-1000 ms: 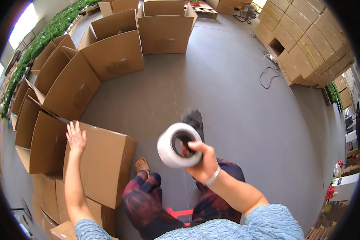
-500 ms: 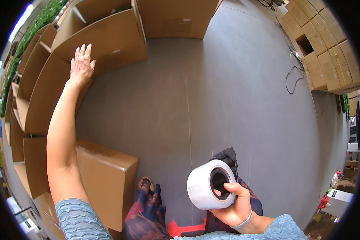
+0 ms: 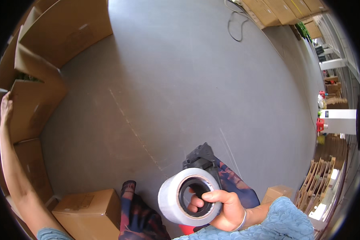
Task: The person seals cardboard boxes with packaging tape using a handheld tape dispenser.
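At the far left, my left hand [image 3: 6, 107] has its fingers closed over the top edge of an open cardboard box [image 3: 36, 106]. A bit of green foliage shows inside that box. Low and right of the middle, my right hand [image 3: 228, 210] grips a wide roll of clear packing tape [image 3: 170, 196]. Its thumb lies over the core's rim and its fingers reach inside the core. A black plastic tape dispenser head [image 3: 202, 156] sits at the far side of the roll and moves with it.
Another open carton [image 3: 74, 34] stands farther off on the left. A closed carton [image 3: 82, 208] is by my left leg. Stacked cartons [image 3: 268, 12] and a loose cable [image 3: 237, 30] lie at the far right. Wooden pallets [image 3: 318, 180] lean near a small carton [image 3: 277, 193] on the right.
The view has swung right and the boxes have shifted left. My left hand, spread out before, is now closed on a box edge. The tape roll stays in my right hand.
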`<action>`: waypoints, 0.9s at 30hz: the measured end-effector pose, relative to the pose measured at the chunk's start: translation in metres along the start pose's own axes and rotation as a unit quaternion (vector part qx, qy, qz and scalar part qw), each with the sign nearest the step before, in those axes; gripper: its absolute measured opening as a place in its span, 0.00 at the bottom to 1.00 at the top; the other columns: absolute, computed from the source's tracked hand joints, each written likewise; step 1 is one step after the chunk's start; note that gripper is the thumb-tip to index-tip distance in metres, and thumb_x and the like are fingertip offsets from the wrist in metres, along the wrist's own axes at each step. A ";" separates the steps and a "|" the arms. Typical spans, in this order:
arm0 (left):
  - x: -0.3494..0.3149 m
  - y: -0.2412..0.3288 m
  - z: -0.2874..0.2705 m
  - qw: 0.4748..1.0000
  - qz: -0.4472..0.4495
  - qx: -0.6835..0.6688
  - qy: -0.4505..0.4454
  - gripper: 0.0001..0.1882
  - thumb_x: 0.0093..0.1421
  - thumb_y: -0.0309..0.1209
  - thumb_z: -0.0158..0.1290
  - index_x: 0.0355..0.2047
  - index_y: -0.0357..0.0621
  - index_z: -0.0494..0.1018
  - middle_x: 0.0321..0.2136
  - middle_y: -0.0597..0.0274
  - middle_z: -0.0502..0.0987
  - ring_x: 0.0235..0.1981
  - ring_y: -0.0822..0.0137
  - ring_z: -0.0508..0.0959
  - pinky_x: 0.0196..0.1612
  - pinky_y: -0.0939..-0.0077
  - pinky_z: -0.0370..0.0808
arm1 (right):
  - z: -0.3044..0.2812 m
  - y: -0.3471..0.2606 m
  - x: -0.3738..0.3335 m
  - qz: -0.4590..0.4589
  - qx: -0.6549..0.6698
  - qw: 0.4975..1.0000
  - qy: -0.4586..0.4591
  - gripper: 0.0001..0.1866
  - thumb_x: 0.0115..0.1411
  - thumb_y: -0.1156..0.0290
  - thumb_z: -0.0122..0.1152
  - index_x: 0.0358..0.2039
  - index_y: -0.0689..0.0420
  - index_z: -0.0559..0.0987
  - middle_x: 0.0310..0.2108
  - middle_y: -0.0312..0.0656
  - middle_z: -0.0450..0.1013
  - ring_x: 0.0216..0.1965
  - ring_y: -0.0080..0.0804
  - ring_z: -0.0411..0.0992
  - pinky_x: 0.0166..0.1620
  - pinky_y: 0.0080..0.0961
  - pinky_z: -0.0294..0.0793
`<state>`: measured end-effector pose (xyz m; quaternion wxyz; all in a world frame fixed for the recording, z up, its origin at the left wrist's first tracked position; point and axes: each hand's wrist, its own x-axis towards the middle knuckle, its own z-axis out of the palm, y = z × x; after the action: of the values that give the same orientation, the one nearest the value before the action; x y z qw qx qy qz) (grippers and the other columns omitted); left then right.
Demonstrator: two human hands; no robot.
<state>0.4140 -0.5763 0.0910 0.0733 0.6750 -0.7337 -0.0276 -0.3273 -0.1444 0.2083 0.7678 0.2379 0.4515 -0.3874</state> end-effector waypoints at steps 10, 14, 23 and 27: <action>-0.106 0.082 0.019 0.993 -0.045 0.077 0.079 0.26 0.58 0.23 0.44 0.58 0.44 0.74 0.50 0.46 0.80 0.53 0.51 0.79 0.56 0.62 0.74 | -0.035 0.003 -0.028 0.048 -0.047 0.997 -0.045 0.17 0.59 0.67 0.61 0.46 0.61 0.72 0.34 0.43 0.73 0.43 0.37 0.72 0.51 0.38 0.72; -0.145 0.219 0.031 0.995 -0.048 0.059 0.071 0.15 0.60 0.27 0.53 0.47 0.47 0.79 0.42 0.51 0.82 0.46 0.49 0.81 0.49 0.60 0.77 | -0.054 -0.005 -0.039 0.036 -0.064 0.994 -0.085 0.16 0.61 0.65 0.62 0.43 0.62 0.74 0.34 0.45 0.75 0.41 0.35 0.74 0.51 0.35 0.73; -0.325 0.525 0.017 0.981 0.119 0.123 0.095 0.04 0.50 0.22 0.55 0.23 0.47 0.78 0.27 0.58 0.77 0.34 0.55 0.79 0.38 0.61 0.78 | -0.096 -0.020 -0.081 0.022 -0.091 0.973 -0.211 0.16 0.58 0.70 0.61 0.46 0.64 0.76 0.29 0.40 0.75 0.36 0.33 0.76 0.48 0.34 0.75; -0.377 0.655 0.036 0.991 0.117 0.057 -0.017 0.03 0.45 0.27 0.59 0.24 0.45 0.78 0.30 0.60 0.79 0.38 0.57 0.79 0.40 0.63 0.78 | -0.106 -0.050 -0.081 -0.092 -0.048 0.961 -0.258 0.16 0.56 0.72 0.60 0.46 0.61 0.78 0.35 0.42 0.78 0.36 0.31 0.77 0.44 0.33 0.78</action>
<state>-0.2080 -0.1463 0.1205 0.0251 0.5870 -0.8091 0.0113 -0.4455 -0.0678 0.2278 0.8295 0.0500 0.2765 -0.4826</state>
